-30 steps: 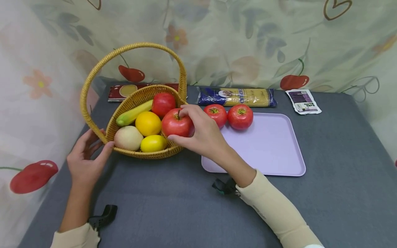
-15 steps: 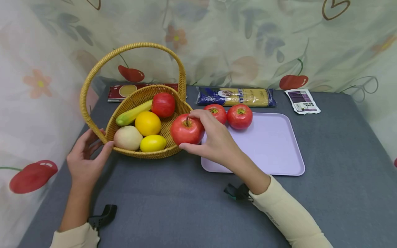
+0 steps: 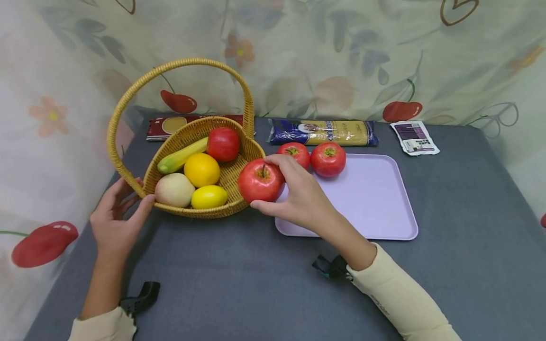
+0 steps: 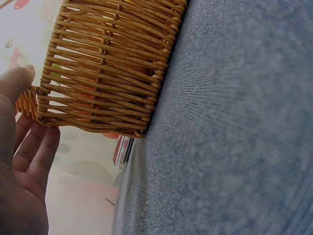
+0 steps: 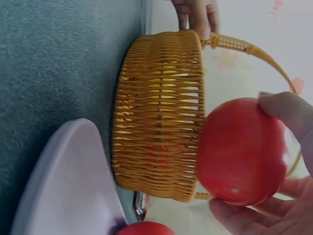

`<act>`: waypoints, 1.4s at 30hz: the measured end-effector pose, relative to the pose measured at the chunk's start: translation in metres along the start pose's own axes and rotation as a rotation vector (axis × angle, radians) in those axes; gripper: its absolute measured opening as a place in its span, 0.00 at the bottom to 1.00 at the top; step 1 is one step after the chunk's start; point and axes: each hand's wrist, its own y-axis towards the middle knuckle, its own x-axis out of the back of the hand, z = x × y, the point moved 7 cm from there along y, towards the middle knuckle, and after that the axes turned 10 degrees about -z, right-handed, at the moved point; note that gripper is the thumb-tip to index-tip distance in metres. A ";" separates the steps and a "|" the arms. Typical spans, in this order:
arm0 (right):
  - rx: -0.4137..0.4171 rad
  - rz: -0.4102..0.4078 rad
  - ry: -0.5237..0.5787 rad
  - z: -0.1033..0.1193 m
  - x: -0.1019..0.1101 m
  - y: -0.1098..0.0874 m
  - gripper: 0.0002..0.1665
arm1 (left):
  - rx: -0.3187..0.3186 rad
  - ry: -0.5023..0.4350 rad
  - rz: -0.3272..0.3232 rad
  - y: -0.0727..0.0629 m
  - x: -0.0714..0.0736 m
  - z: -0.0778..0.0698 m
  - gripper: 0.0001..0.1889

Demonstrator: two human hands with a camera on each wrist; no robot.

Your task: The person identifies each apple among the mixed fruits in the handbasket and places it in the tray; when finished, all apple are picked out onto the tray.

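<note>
My left hand (image 3: 117, 220) grips the wicker basket (image 3: 213, 214) at its left rim, where the arched handle begins; the left wrist view shows the thumb and fingers on either side of that rim. In my right hand (image 3: 304, 196) is a red apple (image 3: 261, 181) with a short stem, pinched between thumb and fingers. It hangs just past the basket's right rim, near the tray's left edge. Inside the basket lie another red apple (image 3: 223, 144), a long green-yellow vegetable (image 3: 181, 156), an orange (image 3: 202, 169), a lemon (image 3: 209, 197) and a pale peach (image 3: 174, 190).
A lilac tray (image 3: 371, 203) lies right of the basket, with two red apples (image 3: 328, 159) at its back left. Behind stand a blue and yellow pasta packet (image 3: 324, 132), a dark red packet (image 3: 164, 129) and a white and purple sachet (image 3: 414, 138). A patterned curtain borders the table.
My right hand has carried the apple rightward, from over the basket's right side to just beyond its rim; the motion slows lately. The left hand keeps its grip on the basket.
</note>
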 end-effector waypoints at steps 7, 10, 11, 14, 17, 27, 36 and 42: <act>-0.045 0.056 -0.060 -0.007 0.008 0.002 0.46 | -0.003 0.025 0.003 -0.001 0.002 0.008 0.29; -0.075 0.048 -0.069 -0.013 0.015 0.005 0.46 | -0.006 0.027 0.005 -0.001 0.003 0.018 0.30; -0.087 0.044 -0.076 -0.015 0.018 0.006 0.47 | -0.005 0.026 0.005 -0.001 0.004 0.022 0.30; -0.130 0.028 -0.079 -0.021 0.029 0.010 0.47 | -0.002 0.022 0.003 -0.001 0.005 0.030 0.31; -0.159 0.002 -0.094 -0.029 0.040 0.013 0.47 | 0.000 0.026 0.002 0.000 0.005 0.032 0.31; -0.275 -0.110 -0.132 -0.059 0.089 0.020 0.47 | 0.000 0.016 0.000 -0.001 0.005 0.030 0.31; -0.467 -0.205 -0.206 -0.090 0.138 0.014 0.49 | 0.002 0.014 -0.001 -0.001 0.005 0.030 0.30; -0.527 -0.199 -0.234 -0.109 0.148 0.011 0.51 | 0.003 0.019 0.001 -0.001 0.005 0.030 0.30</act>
